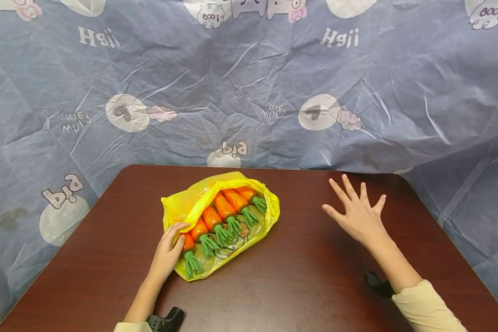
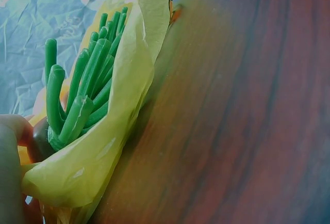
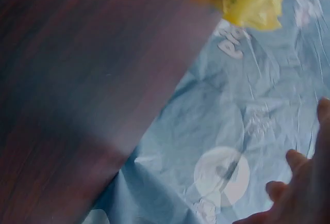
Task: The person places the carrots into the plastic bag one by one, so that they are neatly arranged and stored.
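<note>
A yellow plastic bag (image 1: pixel 216 182) lies on its side on the table, its mouth facing the near right. Inside it, several orange carrots (image 1: pixel 224 206) with green, stubby tops lie in a slanting row. My left hand (image 1: pixel 164 252) grips the bag's left rim beside the nearest carrot, thumb and fingers on either side of the film. In the left wrist view, green carrot tops (image 2: pixel 93 74) stick up behind the bag's edge (image 2: pixel 135 64). Off to the right, my right hand (image 1: pixel 360 216) hovers above the table with fingers spread, holding nothing.
The dark brown wooden table (image 1: pixel 299 276) has rounded far corners. Behind it hangs a wrinkled blue-grey printed cloth (image 1: pixel 249 83), which also runs down the table's sides. Black wrist devices (image 1: pixel 168 319) sit at both forearms.
</note>
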### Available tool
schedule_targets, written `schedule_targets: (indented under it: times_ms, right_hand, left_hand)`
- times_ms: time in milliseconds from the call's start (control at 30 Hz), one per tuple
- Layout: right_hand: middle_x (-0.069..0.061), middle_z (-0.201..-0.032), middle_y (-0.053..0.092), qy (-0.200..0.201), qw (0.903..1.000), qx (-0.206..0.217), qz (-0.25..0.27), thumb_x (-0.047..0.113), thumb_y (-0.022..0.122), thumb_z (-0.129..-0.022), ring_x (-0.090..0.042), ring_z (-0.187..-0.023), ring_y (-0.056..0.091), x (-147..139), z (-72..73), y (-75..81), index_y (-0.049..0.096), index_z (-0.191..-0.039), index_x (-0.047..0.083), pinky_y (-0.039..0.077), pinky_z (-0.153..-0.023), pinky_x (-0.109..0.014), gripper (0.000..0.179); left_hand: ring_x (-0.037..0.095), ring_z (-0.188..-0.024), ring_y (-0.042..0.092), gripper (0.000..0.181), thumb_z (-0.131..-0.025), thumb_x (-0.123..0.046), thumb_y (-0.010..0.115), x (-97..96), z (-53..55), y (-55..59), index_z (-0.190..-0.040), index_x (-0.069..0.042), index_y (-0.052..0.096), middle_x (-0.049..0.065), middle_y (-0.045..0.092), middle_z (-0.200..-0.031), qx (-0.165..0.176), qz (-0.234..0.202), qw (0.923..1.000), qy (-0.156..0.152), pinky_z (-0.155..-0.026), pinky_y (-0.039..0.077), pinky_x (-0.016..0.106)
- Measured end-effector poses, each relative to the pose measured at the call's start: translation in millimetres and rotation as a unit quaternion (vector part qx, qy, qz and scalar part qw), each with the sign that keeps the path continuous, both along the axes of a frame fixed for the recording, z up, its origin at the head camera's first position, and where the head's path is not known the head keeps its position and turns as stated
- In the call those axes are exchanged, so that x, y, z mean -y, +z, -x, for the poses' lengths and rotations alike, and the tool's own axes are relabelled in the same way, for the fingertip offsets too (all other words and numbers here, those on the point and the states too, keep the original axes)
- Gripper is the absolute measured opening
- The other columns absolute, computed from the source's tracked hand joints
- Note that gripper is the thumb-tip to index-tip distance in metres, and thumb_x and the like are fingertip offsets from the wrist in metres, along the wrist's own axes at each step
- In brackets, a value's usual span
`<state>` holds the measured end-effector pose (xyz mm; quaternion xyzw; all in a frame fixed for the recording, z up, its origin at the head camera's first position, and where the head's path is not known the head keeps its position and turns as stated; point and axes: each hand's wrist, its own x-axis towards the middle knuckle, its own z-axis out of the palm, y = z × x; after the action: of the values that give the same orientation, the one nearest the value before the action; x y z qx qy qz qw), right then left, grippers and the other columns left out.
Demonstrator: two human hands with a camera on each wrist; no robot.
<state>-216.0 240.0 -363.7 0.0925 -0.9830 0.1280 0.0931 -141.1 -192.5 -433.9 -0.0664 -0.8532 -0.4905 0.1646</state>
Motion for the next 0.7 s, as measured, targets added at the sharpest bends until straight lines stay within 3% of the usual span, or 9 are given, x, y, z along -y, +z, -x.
schedule_targets:
  times_ms: [167, 400, 567, 700]
  right_hand:
    - [-0.005, -0.155, 0.003, 0.000, 0.9983, 0.026, -0.053, 0.070, 0.036, -0.082, -0.057, -0.130, 0.003, -5, -6.0, -6.7, 0.008, -0.145, 0.038, -0.023, -0.086, -0.074, 0.076]
    - [-0.008, -0.154, 0.003, -0.008, 0.9979, 0.042, -0.049, 0.071, 0.037, -0.081, -0.057, -0.130, 0.001, -7, -7.6, -11.6, 0.009, -0.146, 0.035, -0.022, -0.085, -0.074, 0.079]
    - [-0.012, -0.154, 0.001, -0.014, 0.9982, 0.043, -0.040, 0.072, 0.036, -0.080, -0.056, -0.131, 0.000, -9, -7.4, -10.6, 0.012, -0.146, 0.029, -0.023, -0.085, -0.073, 0.082]
    - [-0.013, -0.153, -0.003, -0.020, 0.9979, 0.052, -0.033, 0.072, 0.035, -0.081, -0.056, -0.131, -0.001, -11, -8.6, -10.8, 0.010, -0.147, 0.028, -0.023, -0.085, -0.074, 0.083]
  left_hand:
    - [0.034, -0.122, 0.039, 0.027, -0.091, 0.000, 0.046, -0.9, 0.4, 1.3, -0.116, 0.002, 0.056, 0.021, 0.051, -0.122, 0.001, 0.001, 1.0000, -0.002, -0.100, 0.029, 0.054]
    - [0.036, -0.124, 0.037, 0.027, -0.091, 0.000, 0.045, -1.2, 3.4, 1.2, -0.117, 0.002, 0.055, 0.021, 0.049, -0.123, 0.006, -0.009, 0.9999, -0.008, -0.102, 0.027, 0.056]
    - [0.036, -0.129, 0.032, 0.028, -0.090, 0.002, 0.047, -1.8, 4.0, 1.7, -0.117, 0.002, 0.055, 0.022, 0.046, -0.129, 0.015, -0.050, 0.9986, 0.007, -0.106, 0.022, 0.055]
    - [0.028, -0.131, 0.031, 0.029, -0.088, 0.002, 0.050, -1.8, 2.6, -0.5, -0.116, 0.000, 0.057, 0.017, 0.045, -0.133, 0.018, -0.102, 0.9943, 0.027, -0.108, 0.021, 0.049]
